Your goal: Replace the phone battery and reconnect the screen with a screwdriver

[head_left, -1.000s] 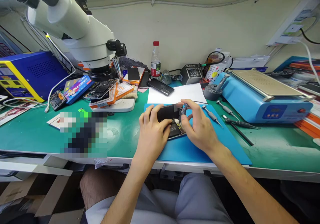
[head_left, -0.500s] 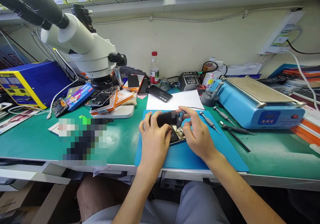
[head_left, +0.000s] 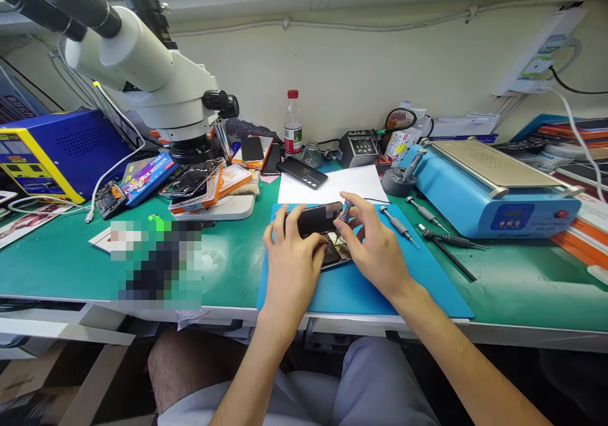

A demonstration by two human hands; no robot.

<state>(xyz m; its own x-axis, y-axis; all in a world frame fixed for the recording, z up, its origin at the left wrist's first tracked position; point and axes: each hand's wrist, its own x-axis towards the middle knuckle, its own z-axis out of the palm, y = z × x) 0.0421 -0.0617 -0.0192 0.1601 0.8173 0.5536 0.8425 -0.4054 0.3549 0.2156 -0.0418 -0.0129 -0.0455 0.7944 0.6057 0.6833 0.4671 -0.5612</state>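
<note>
An opened phone (head_left: 334, 259) lies on the blue mat (head_left: 351, 299), its battery and inner parts partly showing. Its dark screen panel (head_left: 317, 219) is tilted up along the far side. My left hand (head_left: 293, 258) is closed on the phone, with fingers over the raised panel and the thumb near the inner edge. Between the thumb and fingers of my right hand (head_left: 377, 249) is a small grey screwdriver (head_left: 347, 209), held upright with its tip down at the phone's inside. The exact spot the tip meets is too small to make out.
More screwdrivers (head_left: 399, 226) lie to the right, beside a blue heating plate machine (head_left: 498, 192). A white microscope (head_left: 142, 65) overhangs the left side. Behind the mat are a sheet of paper (head_left: 351, 185), another phone (head_left: 303, 174) and a bottle (head_left: 293, 125).
The right hand's fingers have shifted on the screwdriver, the thumb now higher up against its handle. My left hand stays on the phone. The view has tilted slightly downward.
</note>
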